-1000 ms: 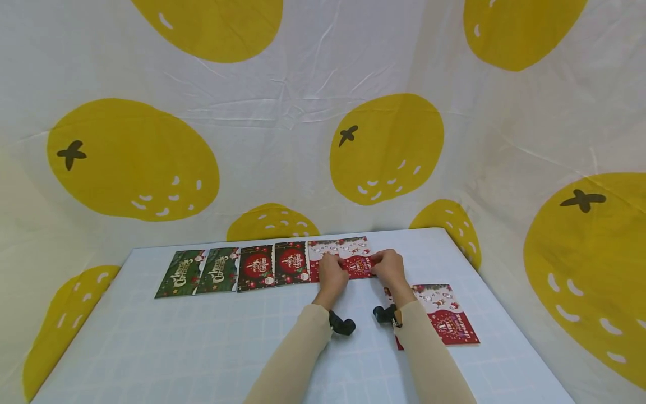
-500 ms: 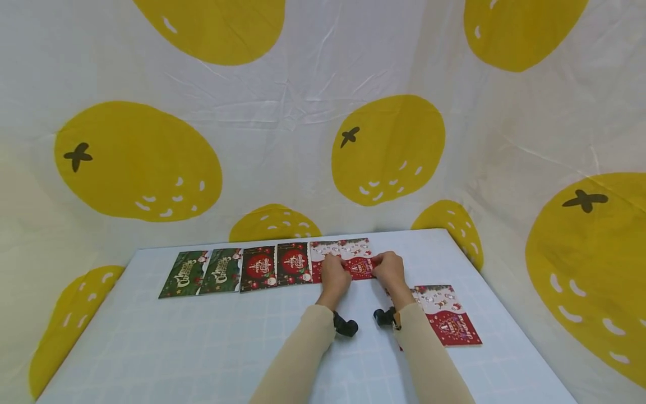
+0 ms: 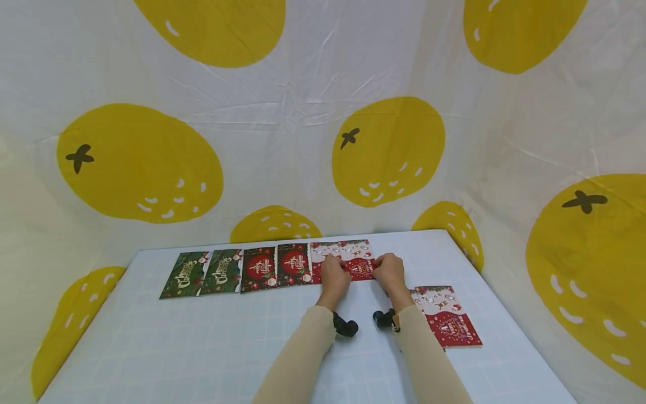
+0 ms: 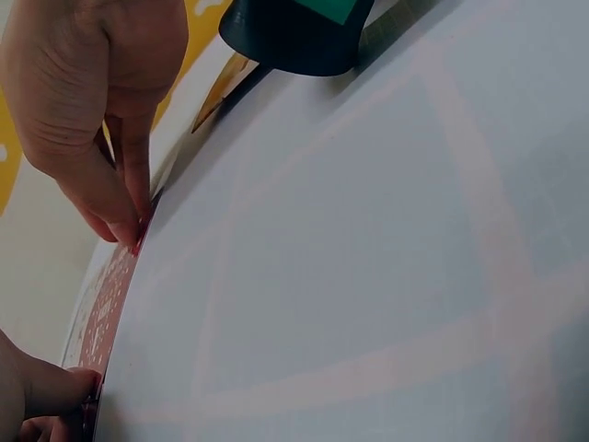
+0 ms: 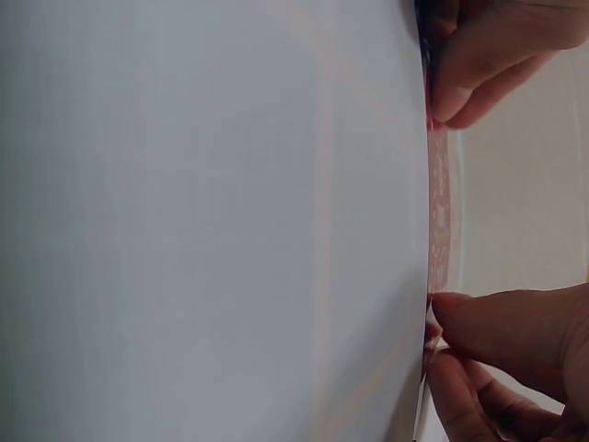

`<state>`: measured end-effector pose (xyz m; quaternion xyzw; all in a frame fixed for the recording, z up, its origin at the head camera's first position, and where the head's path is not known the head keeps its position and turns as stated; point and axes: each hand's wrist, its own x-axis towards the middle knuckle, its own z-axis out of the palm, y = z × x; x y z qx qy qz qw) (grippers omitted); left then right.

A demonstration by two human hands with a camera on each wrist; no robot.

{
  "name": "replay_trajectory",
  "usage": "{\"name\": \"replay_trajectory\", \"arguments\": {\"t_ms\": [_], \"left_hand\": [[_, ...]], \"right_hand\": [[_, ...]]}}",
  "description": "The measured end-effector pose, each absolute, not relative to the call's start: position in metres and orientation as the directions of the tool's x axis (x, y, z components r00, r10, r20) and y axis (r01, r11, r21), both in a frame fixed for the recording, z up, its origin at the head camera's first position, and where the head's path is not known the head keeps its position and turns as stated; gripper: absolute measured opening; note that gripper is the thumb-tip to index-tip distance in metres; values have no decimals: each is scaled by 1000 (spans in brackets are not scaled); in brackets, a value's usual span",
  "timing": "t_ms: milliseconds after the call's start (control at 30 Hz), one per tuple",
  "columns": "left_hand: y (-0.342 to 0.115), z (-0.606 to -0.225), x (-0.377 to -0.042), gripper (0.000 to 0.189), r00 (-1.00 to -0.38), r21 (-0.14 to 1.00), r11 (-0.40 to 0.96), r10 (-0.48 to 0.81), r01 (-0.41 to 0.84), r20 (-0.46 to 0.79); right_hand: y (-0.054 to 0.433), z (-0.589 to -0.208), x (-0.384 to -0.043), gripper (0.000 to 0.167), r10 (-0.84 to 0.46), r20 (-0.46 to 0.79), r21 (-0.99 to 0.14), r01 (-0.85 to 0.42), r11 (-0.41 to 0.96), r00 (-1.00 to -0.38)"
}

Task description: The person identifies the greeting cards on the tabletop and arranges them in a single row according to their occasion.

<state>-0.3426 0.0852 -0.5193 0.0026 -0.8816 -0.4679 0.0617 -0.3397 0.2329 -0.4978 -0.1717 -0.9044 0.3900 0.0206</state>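
In the head view, a row of Christmas cards lies along the back of the table, and a red-and-white Christmas card (image 3: pixel 359 269) is at its right end. My left hand (image 3: pixel 335 279) pinches this card near its lower left, covering part of the matching card (image 3: pixel 323 248) beside it. At the right edge, my right hand (image 3: pixel 390 274) pinches the same card between thumb and fingers. Both wrist views show the card low against the tabletop, with the right hand's thumb (image 5: pixel 479 322) at its edge. The curled fingers hide parts of it.
Two green cards (image 3: pixel 185 275) (image 3: pixel 222 271) and two dark red cards (image 3: pixel 259 269) (image 3: pixel 294 264) continue the row leftward. More red-and-white cards (image 3: pixel 454 325) lie at the right, partly behind my right forearm. A fruit-print cloth (image 3: pixel 282 157) rises behind the table (image 3: pixel 202 348).
The head view shifts very slightly. Both hands stay at the right-end card, which keeps its place in the row.
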Motion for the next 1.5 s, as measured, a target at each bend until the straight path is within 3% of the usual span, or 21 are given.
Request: {"name": "replay_trajectory", "arguments": {"t_ms": [167, 400, 767, 1500], "left_hand": [[85, -521, -343, 20, -991, 827, 558, -63, 60, 115], [83, -523, -344, 19, -966, 768, 618, -53, 167, 252], [87, -520, -346, 22, -989, 811, 581, -69, 68, 133], [91, -516, -337, 22, -986, 758, 646, -51, 87, 157]], "right_hand": [[234, -499, -340, 27, 331, -92, -720, 292, 630, -939], [235, -503, -343, 24, 317, -11, -682, 239, 691, -949], [234, -498, -340, 25, 335, -69, -718, 280, 638, -940], [236, -505, -337, 30, 341, -60, -753, 266, 602, -938]]}}
